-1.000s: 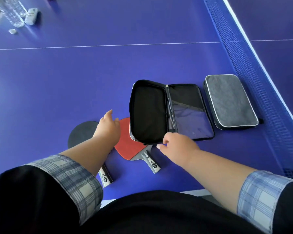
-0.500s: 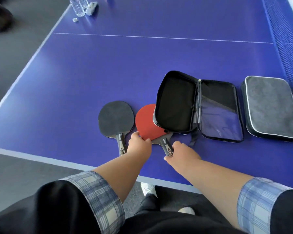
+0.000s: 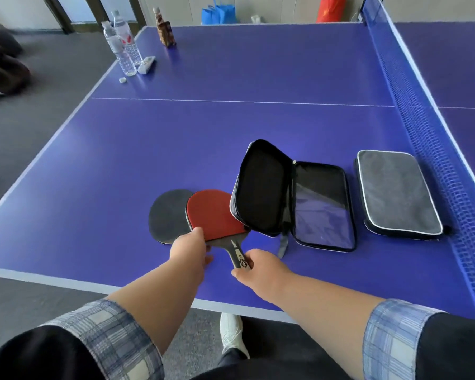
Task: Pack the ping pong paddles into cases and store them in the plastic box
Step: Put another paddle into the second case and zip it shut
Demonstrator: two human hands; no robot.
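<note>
Now you're lifting the red paddle (image 3: 214, 212) beside the open case (image 3: 294, 196).
Right hand (image 3: 261, 267) fingers pinch its handle, left hand (image 3: 189, 249) fingers grip the blade edge; slide it into the case.

Games room: ping pong table (image 3: 231, 78) with net (image 3: 412, 105).

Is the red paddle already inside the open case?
No, the red paddle lies on the table beside the open case, its edge tucked under the raised flap.

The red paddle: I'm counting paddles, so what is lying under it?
The red paddle overlaps a black paddle lying on the table. The black paddle's handle is hidden behind the left hand.
</note>
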